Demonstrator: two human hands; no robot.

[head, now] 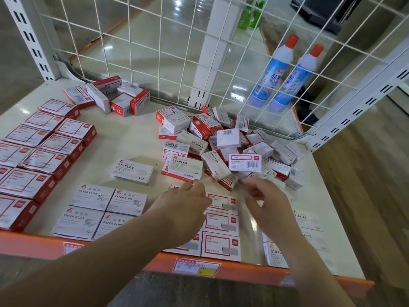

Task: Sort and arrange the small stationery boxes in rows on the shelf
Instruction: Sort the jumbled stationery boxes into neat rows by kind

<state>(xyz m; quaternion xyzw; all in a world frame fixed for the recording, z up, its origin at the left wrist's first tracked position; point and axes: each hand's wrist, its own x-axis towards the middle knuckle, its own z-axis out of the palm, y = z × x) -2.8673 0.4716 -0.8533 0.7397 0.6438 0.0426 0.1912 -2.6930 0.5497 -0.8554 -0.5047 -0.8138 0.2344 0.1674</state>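
A: Nearest first. Two bare forearms reach in over the orange shelf edge (106, 247). Price label (195, 267) is stuck on that edge, under the left wrist.

B: Hand states?

A: Left hand (183, 204) hangs palm-down, fingers loosely bent, holding nothing. It covers part of the red-framed staple boxes (221, 222), which lie flat in rows just behind the orange edge. Right hand (269, 202) is blurred; fingers spread and partly curled, nothing visibly gripped. Contact with any box, cannot tell.

B: Sorted stock?

A: Four grey paper clips boxes (97, 209) in a two-by-two block, left of the red-framed staple boxes, touching one another. Further left, a block of bigger red-sided boxes (44, 151) runs back in rows. Right of the red-framed rows, pale STAPLES boxes (306, 227), partly hidden by the right forearm.

B: Unsorted?

A: A loose heap of small boxes (223, 140) behind the red-framed rows, jumbled, some on edge, reaching the wire mesh back (155, 52). One grey STAPLES box (132, 171) lies alone, left of the heap. A smaller cluster (110, 96) sits at the far left against the mesh.

B: Beyond the mesh?

A: Two blue-and-white bottles with red caps (285, 72), side by side, tilted.
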